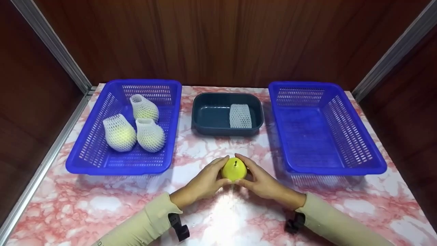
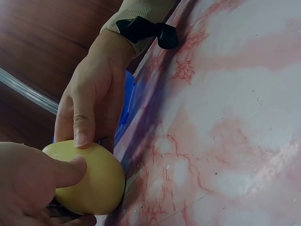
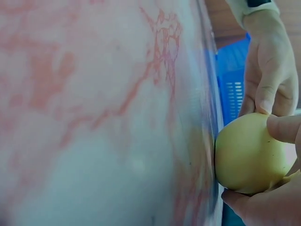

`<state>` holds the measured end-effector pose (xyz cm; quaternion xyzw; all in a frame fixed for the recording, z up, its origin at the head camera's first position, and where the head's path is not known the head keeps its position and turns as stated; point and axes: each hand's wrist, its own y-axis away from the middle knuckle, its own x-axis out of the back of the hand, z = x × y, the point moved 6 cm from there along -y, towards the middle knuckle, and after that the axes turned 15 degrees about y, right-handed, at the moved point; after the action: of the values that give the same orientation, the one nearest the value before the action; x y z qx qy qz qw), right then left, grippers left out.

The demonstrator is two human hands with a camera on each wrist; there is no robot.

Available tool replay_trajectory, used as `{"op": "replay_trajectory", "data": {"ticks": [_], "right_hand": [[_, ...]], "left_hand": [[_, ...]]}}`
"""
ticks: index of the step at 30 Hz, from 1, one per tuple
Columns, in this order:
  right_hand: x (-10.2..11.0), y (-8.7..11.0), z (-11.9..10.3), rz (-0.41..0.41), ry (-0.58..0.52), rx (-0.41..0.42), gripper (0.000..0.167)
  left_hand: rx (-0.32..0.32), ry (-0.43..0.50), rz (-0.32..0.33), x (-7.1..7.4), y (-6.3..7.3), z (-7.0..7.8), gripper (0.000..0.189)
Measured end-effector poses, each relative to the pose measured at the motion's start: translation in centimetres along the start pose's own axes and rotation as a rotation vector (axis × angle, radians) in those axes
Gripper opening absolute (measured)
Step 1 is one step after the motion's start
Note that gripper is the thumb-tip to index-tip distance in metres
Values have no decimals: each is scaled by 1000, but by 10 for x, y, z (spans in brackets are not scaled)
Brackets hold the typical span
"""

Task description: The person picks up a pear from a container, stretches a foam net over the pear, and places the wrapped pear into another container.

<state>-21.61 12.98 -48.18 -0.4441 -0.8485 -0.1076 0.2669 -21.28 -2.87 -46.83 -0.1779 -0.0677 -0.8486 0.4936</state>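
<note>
A yellow pear [image 1: 234, 169] with a short dark stem stands upright on the marbled table in front of me. From its left side my left hand [image 1: 205, 179] holds it between thumb and fingers. My right hand [image 1: 264, 181] grips the opposite side the same way, the two thumbs at the near face. In the left wrist view the pear [image 2: 96, 179] touches the tabletop, and the left thumb [image 2: 70, 172] presses on its skin. The right wrist view shows the pear's rounded side [image 3: 249, 153] between both hands; some fingertips are hidden behind it.
At the left, a blue basket [image 1: 175, 126] contains three pale yellow fruits in white foam nets [image 1: 119, 133]. A dark teal tray [image 1: 211, 130] at the back centre has a flat white foam net [image 1: 240, 116] inside. On the right stands another blue basket [image 1: 307, 136]. Wooden panels enclose the table.
</note>
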Motion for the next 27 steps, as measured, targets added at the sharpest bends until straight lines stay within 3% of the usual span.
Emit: {"op": "replay_trajectory", "data": {"ticks": [15, 22, 25, 27], "right_hand": [[3, 1, -2, 2, 20, -26, 80], [24, 2, -17, 34, 63, -35, 76], [40, 0, -31, 63, 61, -19, 72], [52, -1, -41, 84, 52, -18, 68]], "left_hand": [[-3, 8, -5, 1, 0, 1, 71], [7, 60, -17, 7, 0, 4, 76], [5, 98, 22, 12, -1, 7, 73], [21, 139, 85, 17, -2, 7, 69]]}}
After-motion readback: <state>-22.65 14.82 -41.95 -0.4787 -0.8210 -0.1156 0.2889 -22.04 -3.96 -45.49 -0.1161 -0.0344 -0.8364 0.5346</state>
